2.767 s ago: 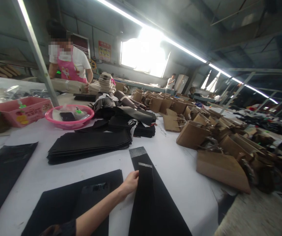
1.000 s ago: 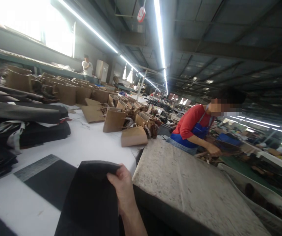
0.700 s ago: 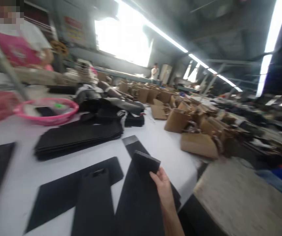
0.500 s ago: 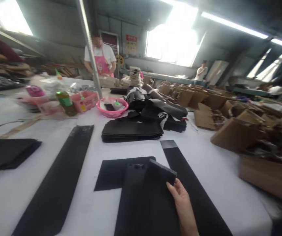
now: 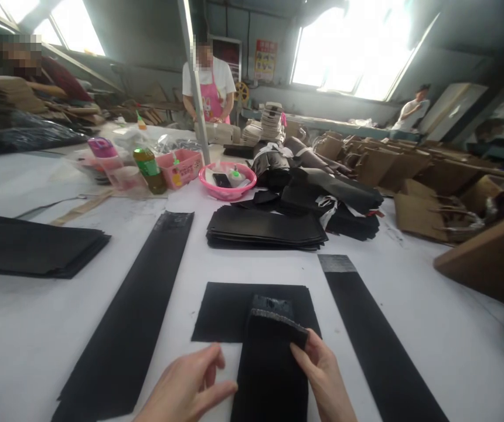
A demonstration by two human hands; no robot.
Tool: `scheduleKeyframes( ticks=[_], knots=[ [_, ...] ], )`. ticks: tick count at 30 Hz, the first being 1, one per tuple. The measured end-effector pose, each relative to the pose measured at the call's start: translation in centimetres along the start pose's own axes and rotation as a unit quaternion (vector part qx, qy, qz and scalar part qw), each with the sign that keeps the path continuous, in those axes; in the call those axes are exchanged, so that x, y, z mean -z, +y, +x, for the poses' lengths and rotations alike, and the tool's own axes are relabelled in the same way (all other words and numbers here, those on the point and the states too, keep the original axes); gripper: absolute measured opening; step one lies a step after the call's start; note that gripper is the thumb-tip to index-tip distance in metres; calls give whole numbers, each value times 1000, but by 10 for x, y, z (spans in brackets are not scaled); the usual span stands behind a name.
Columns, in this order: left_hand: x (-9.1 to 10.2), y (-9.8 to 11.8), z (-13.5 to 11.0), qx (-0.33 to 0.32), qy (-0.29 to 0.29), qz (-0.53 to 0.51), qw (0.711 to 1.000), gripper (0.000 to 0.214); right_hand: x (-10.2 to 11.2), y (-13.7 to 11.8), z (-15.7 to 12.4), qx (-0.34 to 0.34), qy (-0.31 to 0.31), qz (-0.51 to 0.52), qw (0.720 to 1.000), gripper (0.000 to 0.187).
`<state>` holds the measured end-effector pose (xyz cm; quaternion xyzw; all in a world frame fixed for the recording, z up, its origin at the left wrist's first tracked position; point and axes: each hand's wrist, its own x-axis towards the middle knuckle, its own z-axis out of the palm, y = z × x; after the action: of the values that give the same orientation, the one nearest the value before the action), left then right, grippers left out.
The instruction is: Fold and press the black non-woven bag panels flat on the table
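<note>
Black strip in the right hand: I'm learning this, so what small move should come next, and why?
Perhaps steady the black strip at its upper left corner with the left hand: the right hand pinches only the upper right corner; the left looks free.

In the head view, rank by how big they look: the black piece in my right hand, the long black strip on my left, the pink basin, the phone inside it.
Long black strip
Black piece
Pink basin
Phone
The first two run out of frame.
</note>
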<state>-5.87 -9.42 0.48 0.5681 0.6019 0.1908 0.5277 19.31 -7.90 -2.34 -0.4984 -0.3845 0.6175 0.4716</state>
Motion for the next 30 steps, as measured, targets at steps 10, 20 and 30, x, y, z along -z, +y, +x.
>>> scheduleKeyframes(
  ticks=[10,20,30],
  knots=[
    [-41,-3,64,-76,17,-126,989,32,9,0,10,-9,-3,-57,998,38],
    [-33,-6,86,-59,26,-43,997,40,17,19,30,18,146,-386,911,35],
    [-37,-6,91,-43,51,65,996,40,14,23,37,-22,177,-479,859,38]
  ],
)
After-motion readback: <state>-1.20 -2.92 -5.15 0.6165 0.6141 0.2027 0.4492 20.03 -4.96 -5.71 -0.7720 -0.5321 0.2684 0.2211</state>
